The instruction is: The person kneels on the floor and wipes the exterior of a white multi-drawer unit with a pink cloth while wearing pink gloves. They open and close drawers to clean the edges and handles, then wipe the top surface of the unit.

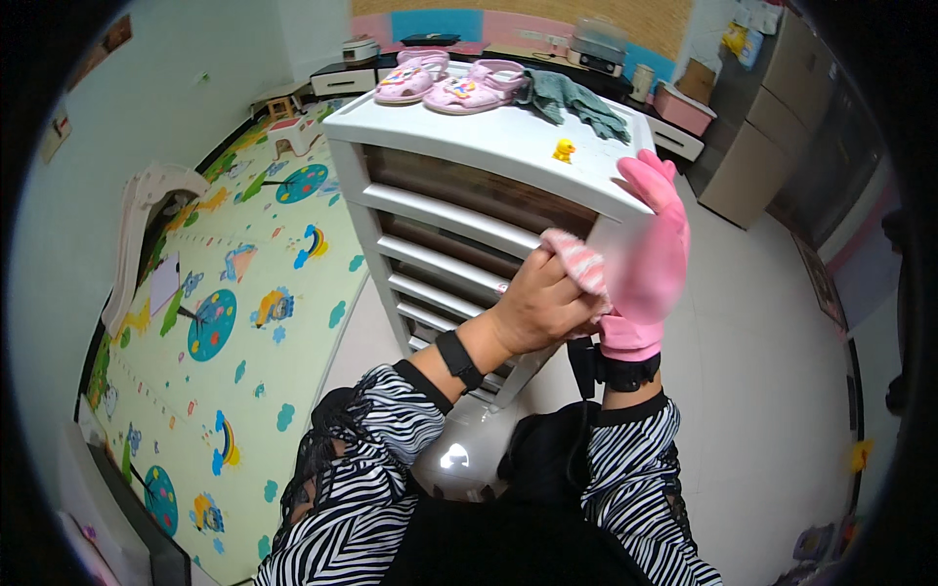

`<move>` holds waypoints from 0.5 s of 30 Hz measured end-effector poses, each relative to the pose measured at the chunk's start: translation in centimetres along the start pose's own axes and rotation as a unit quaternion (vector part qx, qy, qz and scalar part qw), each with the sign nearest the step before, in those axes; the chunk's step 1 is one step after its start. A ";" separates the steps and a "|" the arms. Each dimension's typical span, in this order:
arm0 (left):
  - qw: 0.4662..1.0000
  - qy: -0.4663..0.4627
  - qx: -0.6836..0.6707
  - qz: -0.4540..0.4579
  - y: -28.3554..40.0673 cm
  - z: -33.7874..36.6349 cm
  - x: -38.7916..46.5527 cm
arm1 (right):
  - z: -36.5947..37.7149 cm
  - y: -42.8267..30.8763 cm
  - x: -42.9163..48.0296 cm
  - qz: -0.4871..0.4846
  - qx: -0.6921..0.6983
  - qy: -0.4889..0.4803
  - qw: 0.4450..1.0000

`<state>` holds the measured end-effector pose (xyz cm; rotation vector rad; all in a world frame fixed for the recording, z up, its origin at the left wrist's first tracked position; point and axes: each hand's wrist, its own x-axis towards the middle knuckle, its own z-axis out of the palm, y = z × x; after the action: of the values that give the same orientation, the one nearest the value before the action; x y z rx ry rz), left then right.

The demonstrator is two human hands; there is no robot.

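My left hand [541, 302] is bare and closed around a pink-and-white striped cloth [575, 262], close against the palm side of the pink glove. That rubber glove [648, 256] covers my right hand [652, 234], which is raised by the front right corner of a white plastic drawer cabinet [469, 135], thumb and fingers apart and holding nothing. On the cabinet top stand a pair of pink child's sandals [469, 86], a crumpled grey-green cloth [575, 102] and a small yellow duck figure [563, 151].
A patterned play mat [271, 271] covers the floor at left, with a small stool [292, 138] and a plastic slide [135, 220] on it. Behind the cabinet runs a low counter [344, 82] with appliances. A refrigerator [769, 132] stands at the back right.
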<state>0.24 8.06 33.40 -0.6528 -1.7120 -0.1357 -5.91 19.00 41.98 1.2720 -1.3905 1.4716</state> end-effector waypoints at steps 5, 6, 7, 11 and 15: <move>0.999 0.035 0.017 -0.036 -0.7 -1.7 3.4 | 0.7 -0.5 -0.8 0.009 -0.018 0.024 1.000; 0.996 0.078 0.020 -0.039 -1.2 -1.5 4.3 | 0.8 -0.6 -1.1 0.048 0.020 0.034 0.998; 0.996 0.064 -0.007 -0.063 -1.1 -1.3 4.9 | 0.8 -0.6 -1.1 0.101 0.087 0.051 0.990; 0.998 0.061 -0.002 -0.027 -0.7 -0.6 4.2 | 0.5 -0.4 -1.0 0.081 0.105 0.036 0.991; 0.999 0.014 0.001 -0.050 0.8 -0.7 0.9 | 0.3 -0.9 -1.0 0.124 0.137 0.040 0.982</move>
<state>1.17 8.73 34.25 -0.5613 -1.7177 -0.2134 -4.80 18.95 41.22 1.2194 -1.3658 1.9178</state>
